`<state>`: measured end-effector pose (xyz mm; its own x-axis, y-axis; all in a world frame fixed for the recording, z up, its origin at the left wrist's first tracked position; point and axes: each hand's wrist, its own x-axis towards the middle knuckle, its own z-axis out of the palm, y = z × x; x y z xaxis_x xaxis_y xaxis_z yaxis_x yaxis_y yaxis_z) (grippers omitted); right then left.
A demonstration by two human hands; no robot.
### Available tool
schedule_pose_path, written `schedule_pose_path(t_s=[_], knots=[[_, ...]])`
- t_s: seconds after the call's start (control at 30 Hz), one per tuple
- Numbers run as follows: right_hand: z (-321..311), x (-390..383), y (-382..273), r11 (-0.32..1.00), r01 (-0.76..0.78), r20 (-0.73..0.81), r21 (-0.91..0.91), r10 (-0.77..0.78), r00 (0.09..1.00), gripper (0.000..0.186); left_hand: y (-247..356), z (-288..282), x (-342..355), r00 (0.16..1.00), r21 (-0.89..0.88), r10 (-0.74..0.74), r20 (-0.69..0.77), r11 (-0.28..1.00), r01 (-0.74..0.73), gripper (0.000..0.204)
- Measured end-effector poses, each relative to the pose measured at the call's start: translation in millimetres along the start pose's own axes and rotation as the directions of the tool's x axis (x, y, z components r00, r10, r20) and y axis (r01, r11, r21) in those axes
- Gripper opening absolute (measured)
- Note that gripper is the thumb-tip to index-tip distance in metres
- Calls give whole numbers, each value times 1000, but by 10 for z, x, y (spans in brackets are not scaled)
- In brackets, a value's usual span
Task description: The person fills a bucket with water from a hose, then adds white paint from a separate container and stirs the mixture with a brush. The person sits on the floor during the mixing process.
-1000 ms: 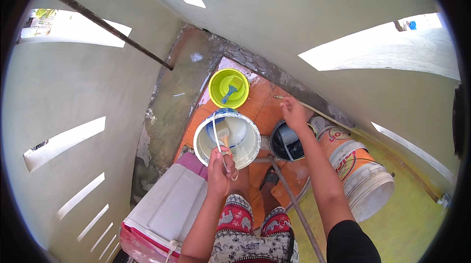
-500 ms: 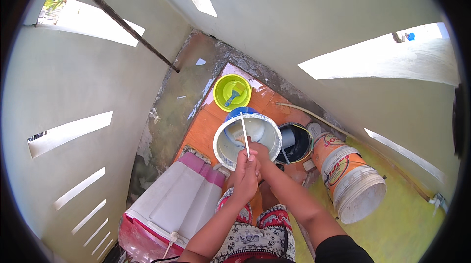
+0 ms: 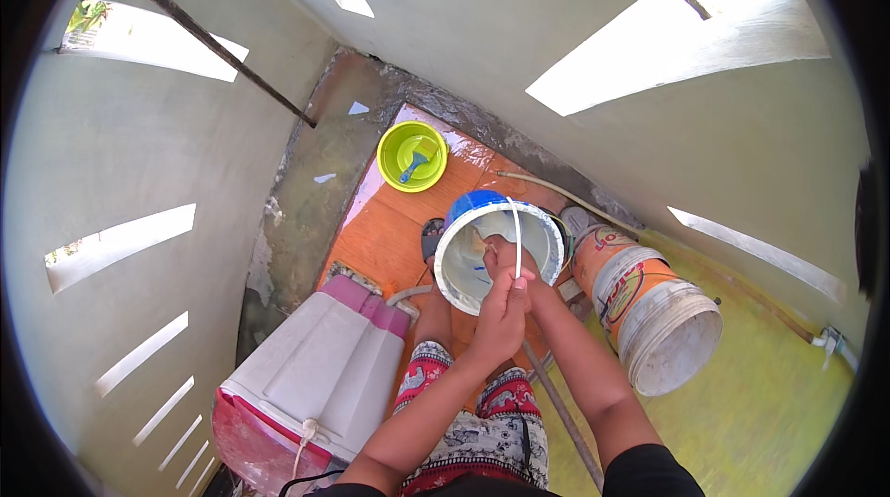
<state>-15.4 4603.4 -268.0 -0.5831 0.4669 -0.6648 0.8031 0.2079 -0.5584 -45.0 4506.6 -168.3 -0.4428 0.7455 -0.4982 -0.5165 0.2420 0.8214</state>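
A blue bucket [image 3: 461,207] with a white rim hangs tilted toward me over the orange tiles, its pale inside smeared with white and a little blue. My left hand [image 3: 503,316] is closed round the bucket's thin white handle, pulled up toward me. My right hand [image 3: 505,256] reaches into the bucket's mouth with its fingers curled; what they hold, if anything, I cannot make out. Beyond the bucket, a lime-green basin [image 3: 387,161] stands on the tiles with a paintbrush [image 3: 414,163] inside, blue at the handle and yellowish at the bristles.
A grey-and-pink washing machine [image 3: 315,358] stands at the left. Stacked orange and white pails [image 3: 640,288] lie at the right, near a hose [image 3: 556,189]. A sandalled foot [image 3: 432,237] shows beside the bucket. Walls with slots surround me; a dark pole [image 3: 213,38] slants at the upper left.
The bucket has shifted right and now covers the black bucket. Both hands went right with it. More of the orange tiles and a sandalled foot have come into sight.
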Motion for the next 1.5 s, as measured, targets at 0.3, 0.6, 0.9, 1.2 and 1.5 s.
schedule_pose_path(t_s=[0.3,0.6,0.9,1.2,1.5], knots=[[-84,-115,-5,957,-35,152,-287,81,985,33,240,-5,-50,996,42,-72,49,997,70,20],[-278,-411,-205,991,-32,-25,-131,29,999,23,245,56,-136,998,118,-62,6,991,60,17],[-524,-838,66,958,240,-544,-160,-288,788,21,586,-56,-114,970,-109,-238,54,964,242,19],[-422,-674,328,947,282,-494,156,-173,852,19,754,-642,-77,980,693,148,-131,721,-16,32],[-679,-781,141,924,321,-480,209,-189,857,17,323,-1371,337,978,363,-204,-51,908,208,59]])
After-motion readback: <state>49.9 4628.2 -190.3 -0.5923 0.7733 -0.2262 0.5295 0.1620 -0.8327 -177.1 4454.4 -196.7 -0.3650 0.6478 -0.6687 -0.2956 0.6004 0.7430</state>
